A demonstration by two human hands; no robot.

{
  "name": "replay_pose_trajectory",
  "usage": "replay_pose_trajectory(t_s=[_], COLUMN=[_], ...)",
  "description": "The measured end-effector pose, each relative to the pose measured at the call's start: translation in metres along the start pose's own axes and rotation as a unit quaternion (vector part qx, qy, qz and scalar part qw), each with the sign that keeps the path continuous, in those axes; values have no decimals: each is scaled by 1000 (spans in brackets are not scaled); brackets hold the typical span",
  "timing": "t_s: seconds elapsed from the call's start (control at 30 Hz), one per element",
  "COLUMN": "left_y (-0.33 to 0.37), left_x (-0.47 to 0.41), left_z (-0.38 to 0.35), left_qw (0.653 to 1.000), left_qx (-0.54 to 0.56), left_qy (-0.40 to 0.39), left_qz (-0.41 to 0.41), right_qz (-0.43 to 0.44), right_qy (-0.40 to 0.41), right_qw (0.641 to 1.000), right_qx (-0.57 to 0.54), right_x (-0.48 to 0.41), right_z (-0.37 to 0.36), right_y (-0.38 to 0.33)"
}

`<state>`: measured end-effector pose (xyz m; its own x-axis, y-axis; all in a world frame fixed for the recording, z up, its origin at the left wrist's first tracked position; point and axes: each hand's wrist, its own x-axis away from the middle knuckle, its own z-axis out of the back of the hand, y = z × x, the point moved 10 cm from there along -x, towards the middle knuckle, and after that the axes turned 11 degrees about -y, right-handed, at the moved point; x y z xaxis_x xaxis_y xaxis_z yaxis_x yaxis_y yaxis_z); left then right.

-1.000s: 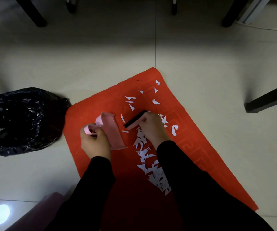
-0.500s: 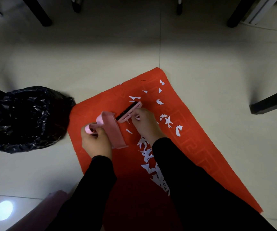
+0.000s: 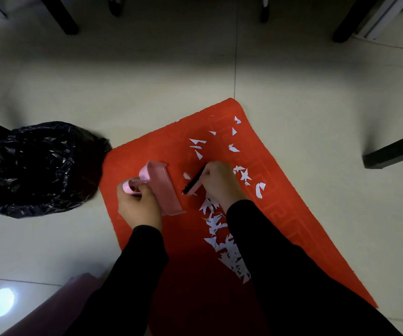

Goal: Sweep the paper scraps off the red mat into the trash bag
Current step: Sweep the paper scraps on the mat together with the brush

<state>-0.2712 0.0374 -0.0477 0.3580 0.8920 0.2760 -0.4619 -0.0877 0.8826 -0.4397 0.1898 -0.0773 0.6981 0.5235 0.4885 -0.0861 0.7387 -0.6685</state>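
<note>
Head view: right hand [image 3: 216, 183], gripping the brush [image 3: 193, 184], has drawn it nearer the dustpan [image 3: 165, 190] that left hand [image 3: 138, 206] holds; paper scraps [image 3: 222, 229] mostly remain on red mat [image 3: 292, 214], trash bag [image 3: 42, 166] far left

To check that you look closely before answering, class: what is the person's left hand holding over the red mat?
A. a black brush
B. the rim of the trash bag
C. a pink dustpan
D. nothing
C: the left hand grips the handle of the pink dustpan, which sits on the mat, while the right hand holds the brush.
</note>
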Motion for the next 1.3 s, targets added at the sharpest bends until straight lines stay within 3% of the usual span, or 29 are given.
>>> replay_pose_trajectory(t_s=[0.17,0.4,0.67,0.8,0.9,1.03,1.2,1.3], left_y=[3,5,7,8,11,8,10,9], left_x=[4,-1,0,0,-1,-3,1,4], left_z=[0,6,4,5,5,3,-3,-7], left_qw=[1000,1000,1000,1000,1000,1000,1000,1000], left_qx=[2,-11,-18,-13,-9,-3,-1,13], left_qy=[0,9,9,10,6,2,1,0], left_qz=[-2,-13,-10,-13,-19,-17,-24,-17], right_qz=[8,82,-8,24,52,31,-22,-3], right_qy=[33,-33,10,42,10,-39,-5,9], right_qw=[999,996,1000,999,999,999,999,999], right_qx=[7,3,20,8,-6,3,31,51], right_x=[9,6,14,15,9,10,18,19], right_z=[18,-15,7,17,2,-14,9,20], right_y=[-7,-24,8,-9,-18,0,20,9])
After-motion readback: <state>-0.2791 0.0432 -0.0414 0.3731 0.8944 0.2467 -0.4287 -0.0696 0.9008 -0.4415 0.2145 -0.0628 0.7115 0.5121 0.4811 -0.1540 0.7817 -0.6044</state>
